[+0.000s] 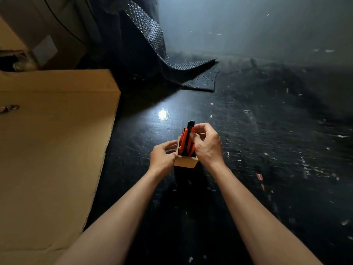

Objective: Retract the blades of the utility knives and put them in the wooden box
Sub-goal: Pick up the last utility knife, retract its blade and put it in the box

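Note:
A small upright wooden box (185, 162) stands on the dark table, a little in front of me. Several red-and-black utility knives (185, 140) stick up out of its open top. One knife (190, 127) stands taller than the others, and my right hand (206, 144) pinches it near its upper end. My left hand (163, 155) grips the box's left side at the rim. Whether any blade is out, I cannot tell.
A large flat cardboard sheet (51, 150) covers the table's left side. A dark sheet of bubble wrap (193, 75) drapes down at the back. The black tabletop (267, 150) is scratched and dotted with small scraps. More cardboard boxes (47, 31) stand at far left.

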{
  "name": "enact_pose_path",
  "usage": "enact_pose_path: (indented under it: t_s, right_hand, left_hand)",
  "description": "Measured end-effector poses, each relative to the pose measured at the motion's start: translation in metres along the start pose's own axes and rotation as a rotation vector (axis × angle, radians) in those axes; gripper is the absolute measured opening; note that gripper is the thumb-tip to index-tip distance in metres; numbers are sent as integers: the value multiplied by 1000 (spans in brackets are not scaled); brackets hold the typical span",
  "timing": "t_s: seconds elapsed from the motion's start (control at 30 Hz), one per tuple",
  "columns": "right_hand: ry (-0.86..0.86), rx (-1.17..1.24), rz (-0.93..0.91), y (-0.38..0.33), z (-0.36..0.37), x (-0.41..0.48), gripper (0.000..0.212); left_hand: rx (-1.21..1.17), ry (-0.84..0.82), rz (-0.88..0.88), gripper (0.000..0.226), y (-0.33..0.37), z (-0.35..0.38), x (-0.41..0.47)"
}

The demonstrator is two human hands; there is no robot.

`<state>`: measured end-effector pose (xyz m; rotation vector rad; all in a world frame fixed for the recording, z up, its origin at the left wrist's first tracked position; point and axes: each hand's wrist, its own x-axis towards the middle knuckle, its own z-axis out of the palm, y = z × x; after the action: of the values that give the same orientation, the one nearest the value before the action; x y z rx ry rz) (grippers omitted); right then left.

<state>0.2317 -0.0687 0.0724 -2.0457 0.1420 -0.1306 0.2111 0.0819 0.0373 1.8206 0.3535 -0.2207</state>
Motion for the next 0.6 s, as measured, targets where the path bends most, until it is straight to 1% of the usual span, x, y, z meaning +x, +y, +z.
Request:
enact_pose_path:
  t_s: [0.13,0.27,0.47,0.6]
  right_hand:
    - [13,1,-7,1,-1,3,7]
    - [-33,-63,-3,9,5,0,9]
    - [-29,-184,-11,12,7,-2,11]
    - [-60,-247,23,14,10,3,12]
  left_hand:
    - [-21,2,-21,38,-3,0,2]
    - [-20,6,-2,38,-3,1,2]
    - [-28,15,-9,39,-8,3,2]
    - [-46,6,-7,39,-8,2,4]
